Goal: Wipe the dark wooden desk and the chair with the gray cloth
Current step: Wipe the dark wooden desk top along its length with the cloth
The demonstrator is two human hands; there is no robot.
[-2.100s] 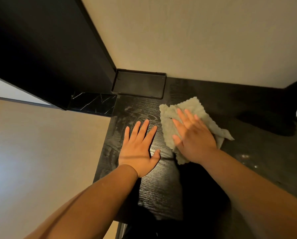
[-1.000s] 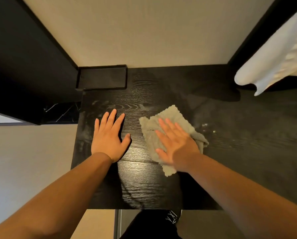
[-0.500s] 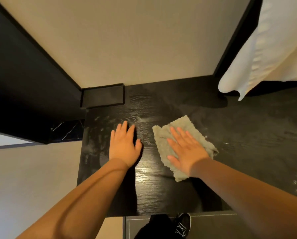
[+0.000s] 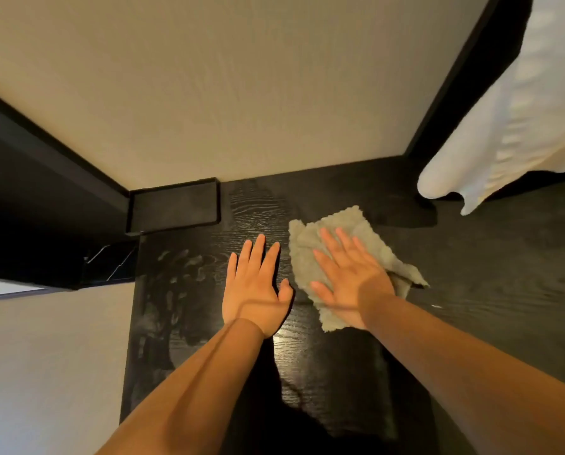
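Observation:
The dark wooden desk [image 4: 488,274] fills the lower middle and right of the head view. A crumpled gray cloth [image 4: 310,239] lies on it near the back wall. My right hand [image 4: 347,277] presses flat on the cloth, fingers spread and pointing away from me. My left hand [image 4: 258,287] rests flat on the bare wood just left of the cloth, holding nothing. Smudged streaks [image 4: 176,280] show on the desk's left part. No chair is in view.
A shallow black tray [image 4: 176,205] sits in the desk's back left corner against the beige wall [image 4: 241,93]. A white pillow or bedding [image 4: 504,119] overhangs the desk's back right. The desk's left edge drops off beside a pale wall [image 4: 44,372].
Both hands and the cloth have shifted farther from me toward the back wall, with my right hand still flat on the cloth. The view has tilted, showing more wall.

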